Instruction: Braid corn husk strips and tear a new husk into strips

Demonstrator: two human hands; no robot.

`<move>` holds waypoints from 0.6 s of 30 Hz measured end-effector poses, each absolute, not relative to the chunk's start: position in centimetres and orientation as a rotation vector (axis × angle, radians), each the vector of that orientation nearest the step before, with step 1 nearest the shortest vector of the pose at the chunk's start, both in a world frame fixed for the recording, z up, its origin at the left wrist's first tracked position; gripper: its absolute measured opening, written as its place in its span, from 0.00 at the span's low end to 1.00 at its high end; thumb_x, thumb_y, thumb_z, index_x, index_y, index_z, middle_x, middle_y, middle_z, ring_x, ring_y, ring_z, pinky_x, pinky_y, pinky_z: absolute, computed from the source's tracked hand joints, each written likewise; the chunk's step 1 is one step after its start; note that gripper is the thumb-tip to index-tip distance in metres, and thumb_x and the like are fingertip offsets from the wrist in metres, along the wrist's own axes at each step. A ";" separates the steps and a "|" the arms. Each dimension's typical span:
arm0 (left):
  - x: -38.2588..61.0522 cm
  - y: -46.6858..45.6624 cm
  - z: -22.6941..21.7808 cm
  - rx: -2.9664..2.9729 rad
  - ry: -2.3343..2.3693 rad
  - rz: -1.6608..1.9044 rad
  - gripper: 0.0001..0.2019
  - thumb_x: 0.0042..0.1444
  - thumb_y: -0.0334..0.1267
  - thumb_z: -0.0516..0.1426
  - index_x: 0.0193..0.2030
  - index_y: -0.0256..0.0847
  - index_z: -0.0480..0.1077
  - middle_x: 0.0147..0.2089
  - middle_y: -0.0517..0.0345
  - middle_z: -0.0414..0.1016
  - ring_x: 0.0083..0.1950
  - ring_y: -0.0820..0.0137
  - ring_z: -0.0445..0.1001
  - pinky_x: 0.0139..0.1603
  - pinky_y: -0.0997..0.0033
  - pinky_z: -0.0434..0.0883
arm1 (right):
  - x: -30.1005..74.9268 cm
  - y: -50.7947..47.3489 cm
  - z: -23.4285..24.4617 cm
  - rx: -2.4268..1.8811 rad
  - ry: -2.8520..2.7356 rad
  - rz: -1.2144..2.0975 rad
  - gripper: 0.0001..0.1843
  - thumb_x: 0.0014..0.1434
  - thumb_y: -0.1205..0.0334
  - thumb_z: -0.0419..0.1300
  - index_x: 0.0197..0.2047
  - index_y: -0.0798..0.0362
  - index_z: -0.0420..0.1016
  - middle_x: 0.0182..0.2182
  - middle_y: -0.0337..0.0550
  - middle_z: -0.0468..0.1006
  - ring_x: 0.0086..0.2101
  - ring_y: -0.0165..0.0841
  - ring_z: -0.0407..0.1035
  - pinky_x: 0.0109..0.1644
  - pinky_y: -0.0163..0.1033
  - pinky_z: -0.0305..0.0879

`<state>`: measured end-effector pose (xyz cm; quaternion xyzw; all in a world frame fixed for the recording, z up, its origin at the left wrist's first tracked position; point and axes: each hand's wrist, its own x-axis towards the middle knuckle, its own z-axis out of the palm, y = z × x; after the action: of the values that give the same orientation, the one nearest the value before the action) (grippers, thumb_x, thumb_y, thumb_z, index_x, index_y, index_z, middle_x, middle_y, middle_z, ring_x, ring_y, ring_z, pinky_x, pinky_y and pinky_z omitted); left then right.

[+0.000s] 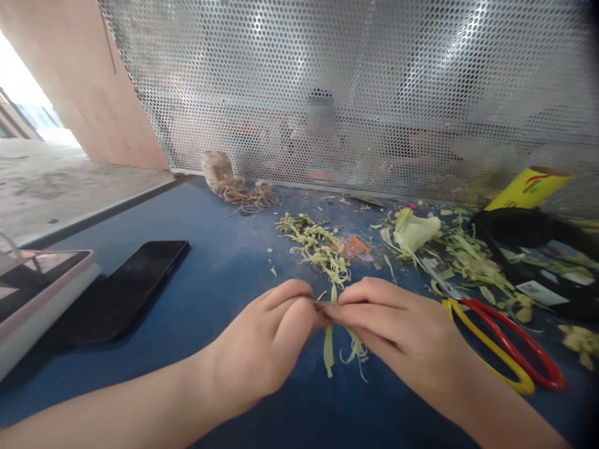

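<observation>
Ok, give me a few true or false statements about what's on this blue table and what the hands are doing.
1. The left hand and right hand both pinch thin green strips at their fingertips. True.
2. The scissors are held in the right hand. False: they lie on the table beside that hand.
3. A black phone lies flat, left of the hands. True.
4. Both scissor handles are blue. False: one is red, the other yellow.
5. A heap of rubber bands sits near the metal mesh wall. True.
</observation>
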<state>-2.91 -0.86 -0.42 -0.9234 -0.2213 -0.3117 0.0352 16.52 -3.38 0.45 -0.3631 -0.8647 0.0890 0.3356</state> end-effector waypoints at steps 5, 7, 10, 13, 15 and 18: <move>-3.0 -0.9 -0.5 -2.878 -0.662 -1.009 0.08 0.56 0.25 0.47 0.30 0.34 0.64 0.28 0.54 0.69 0.34 0.70 0.67 0.31 0.74 0.68 | 16.5 -3.4 0.4 -0.923 -2.267 0.158 0.12 0.59 0.70 0.50 0.43 0.52 0.70 0.38 0.42 0.73 0.38 0.28 0.68 0.44 0.31 0.66; -2.9 -0.9 -0.5 -2.872 -0.645 -1.020 0.08 0.57 0.26 0.47 0.28 0.34 0.64 0.27 0.55 0.69 0.33 0.70 0.67 0.30 0.74 0.68 | 16.5 -3.5 0.4 -0.912 -2.292 0.106 0.11 0.59 0.70 0.50 0.43 0.53 0.70 0.38 0.43 0.73 0.38 0.28 0.68 0.45 0.31 0.66; -2.8 -0.8 -0.5 -2.878 -0.671 -0.995 0.09 0.57 0.27 0.47 0.27 0.35 0.63 0.26 0.55 0.69 0.33 0.70 0.67 0.30 0.74 0.67 | 16.6 -3.6 0.5 -0.871 -2.337 -0.077 0.11 0.58 0.72 0.52 0.42 0.56 0.70 0.36 0.45 0.74 0.39 0.31 0.68 0.48 0.35 0.64; -2.8 -0.9 -0.4 -2.898 -0.713 -0.989 0.10 0.57 0.27 0.47 0.26 0.35 0.63 0.26 0.55 0.68 0.31 0.71 0.66 0.29 0.75 0.67 | 16.4 -3.6 0.4 -0.859 -2.350 -0.208 0.10 0.56 0.72 0.52 0.40 0.56 0.71 0.34 0.46 0.75 0.38 0.34 0.68 0.46 0.39 0.64; -2.9 -1.0 -0.4 -2.904 -0.716 -1.021 0.09 0.57 0.26 0.47 0.27 0.35 0.63 0.27 0.56 0.68 0.31 0.72 0.66 0.28 0.75 0.67 | 16.1 -3.6 0.4 -0.888 -2.289 -0.113 0.09 0.56 0.71 0.53 0.39 0.54 0.71 0.33 0.45 0.75 0.36 0.32 0.69 0.44 0.37 0.65; -2.9 -1.1 -0.4 -2.895 -0.695 -1.061 0.07 0.56 0.26 0.47 0.30 0.35 0.63 0.28 0.55 0.69 0.32 0.71 0.67 0.29 0.75 0.68 | 15.5 -3.6 0.6 -0.988 -2.082 0.213 0.07 0.55 0.70 0.54 0.35 0.52 0.71 0.31 0.41 0.74 0.32 0.28 0.69 0.38 0.31 0.65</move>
<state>-2.90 -1.08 -0.40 -0.9159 -0.2199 -0.3357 -0.0096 15.47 -3.55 0.56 -0.3910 -0.8237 0.0843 0.4019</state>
